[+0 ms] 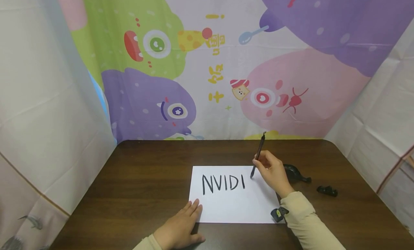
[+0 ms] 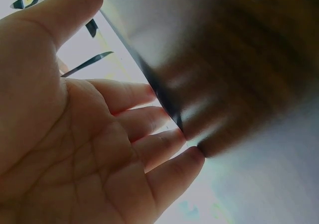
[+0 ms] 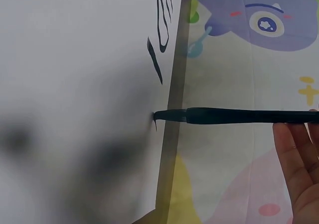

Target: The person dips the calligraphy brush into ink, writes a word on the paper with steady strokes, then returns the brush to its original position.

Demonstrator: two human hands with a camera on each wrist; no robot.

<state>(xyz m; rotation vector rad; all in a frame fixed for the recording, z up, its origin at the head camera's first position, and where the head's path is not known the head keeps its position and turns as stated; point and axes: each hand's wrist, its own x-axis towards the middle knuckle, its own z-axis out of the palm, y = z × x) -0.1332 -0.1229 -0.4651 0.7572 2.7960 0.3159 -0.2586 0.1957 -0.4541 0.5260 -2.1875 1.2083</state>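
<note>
A white sheet of paper [image 1: 233, 210] lies on the dark wooden table, with the black letters "NVIDI" [image 1: 224, 183] along its upper part. My right hand [image 1: 271, 171] pinches a dark writing brush [image 1: 260, 149], held steeply with its top leaning right. In the right wrist view the tip of the brush [image 3: 224, 115] meets the paper at a short dark mark, beside the last letter. My left hand [image 1: 181, 225] rests flat with straight fingers, the fingertips on the sheet's lower left edge. Its palm fills much of the left wrist view.
Right of the paper, partly behind my right hand, sits a glossy black curved object [image 1: 293, 172]. A small black bumpy piece [image 1: 327, 191] lies further right. A printed cartoon curtain [image 1: 213, 120] hangs behind the table, with pale cloth on both sides.
</note>
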